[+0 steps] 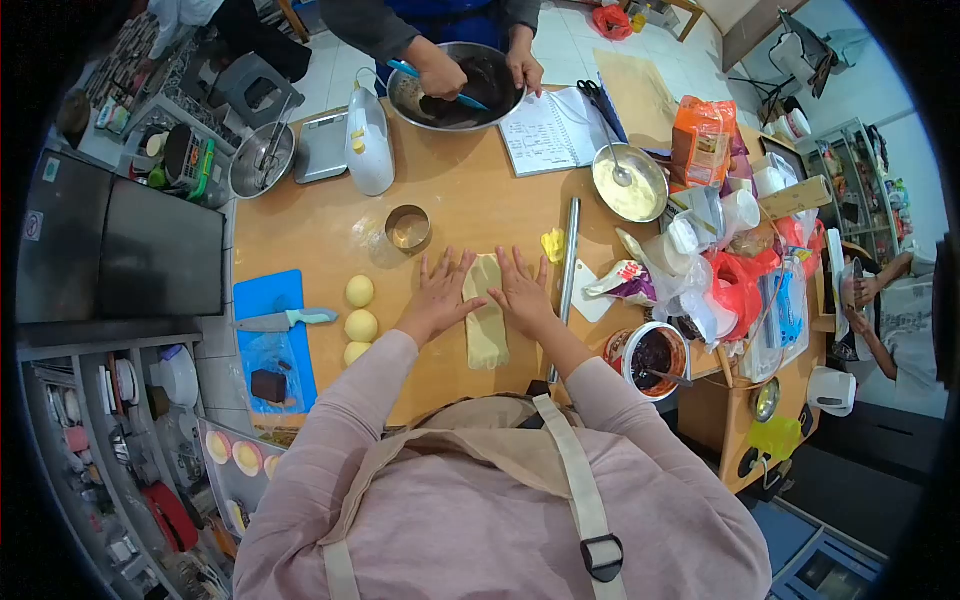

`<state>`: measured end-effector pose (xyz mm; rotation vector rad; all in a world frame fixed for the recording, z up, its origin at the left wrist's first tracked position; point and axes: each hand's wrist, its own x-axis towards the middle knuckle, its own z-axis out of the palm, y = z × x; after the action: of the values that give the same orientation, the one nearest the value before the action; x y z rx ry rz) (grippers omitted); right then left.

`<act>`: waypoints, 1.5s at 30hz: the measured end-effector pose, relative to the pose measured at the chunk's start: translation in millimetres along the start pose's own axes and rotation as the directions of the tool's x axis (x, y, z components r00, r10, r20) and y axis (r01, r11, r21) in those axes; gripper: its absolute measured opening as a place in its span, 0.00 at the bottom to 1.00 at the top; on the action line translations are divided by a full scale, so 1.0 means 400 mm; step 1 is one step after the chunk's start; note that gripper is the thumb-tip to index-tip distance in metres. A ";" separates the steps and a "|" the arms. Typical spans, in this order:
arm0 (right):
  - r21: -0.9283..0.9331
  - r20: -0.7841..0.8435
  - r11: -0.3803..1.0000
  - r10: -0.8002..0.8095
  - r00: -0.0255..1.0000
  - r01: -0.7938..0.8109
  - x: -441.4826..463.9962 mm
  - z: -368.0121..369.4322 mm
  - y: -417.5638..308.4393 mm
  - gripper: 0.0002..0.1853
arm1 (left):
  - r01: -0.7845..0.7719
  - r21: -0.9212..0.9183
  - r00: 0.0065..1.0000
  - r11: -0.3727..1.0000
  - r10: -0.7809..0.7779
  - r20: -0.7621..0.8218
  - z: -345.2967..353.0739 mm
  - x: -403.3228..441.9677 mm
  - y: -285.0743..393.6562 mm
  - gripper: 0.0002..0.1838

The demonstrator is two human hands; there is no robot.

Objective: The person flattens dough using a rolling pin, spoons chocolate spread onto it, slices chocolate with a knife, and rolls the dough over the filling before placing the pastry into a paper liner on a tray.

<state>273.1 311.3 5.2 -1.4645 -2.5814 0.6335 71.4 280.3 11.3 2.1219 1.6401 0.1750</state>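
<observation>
A long, flat strip of pale yellow dough [487, 335] lies on the wooden table, pointing away from me. My left hand [437, 298] rests at its left edge with fingers spread. On the opposite edge lies my right hand [523, 295], its fingers spread too. Both palms face down, and neither hand grips anything. Three round dough balls [361, 325] sit in a column left of my left hand. A metal ring [408, 229] stands beyond it. To the right of my right hand is a long metal tube [570, 270].
A blue board [300, 345] with a knife [285, 320] is at the left. Opposite, a person stirs a large bowl [455, 88]. An open notebook [552, 128], a cream bowl [630, 184], packages and a tub of dark filling [650, 358] occupy the right side.
</observation>
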 end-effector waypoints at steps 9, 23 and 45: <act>-0.082 0.088 0.992 -0.084 0.993 0.091 -0.067 0.048 -0.006 0.42 | -0.099 0.116 0.993 0.988 0.091 0.080 0.014 -0.048 0.009 0.54; -0.059 0.075 0.998 -0.032 0.997 0.036 -0.166 0.061 -0.047 0.44 | -0.107 0.203 0.992 0.973 0.090 0.089 0.032 -0.161 0.052 0.55; -0.109 0.086 0.994 -0.023 0.996 0.032 -0.334 0.091 -0.066 0.45 | -0.016 0.149 1.000 0.989 0.013 0.018 0.113 -0.312 0.124 0.54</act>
<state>312.2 176.0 -2.4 -1.4612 -2.7372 0.5706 96.2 140.7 13.3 2.2388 1.6752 0.0396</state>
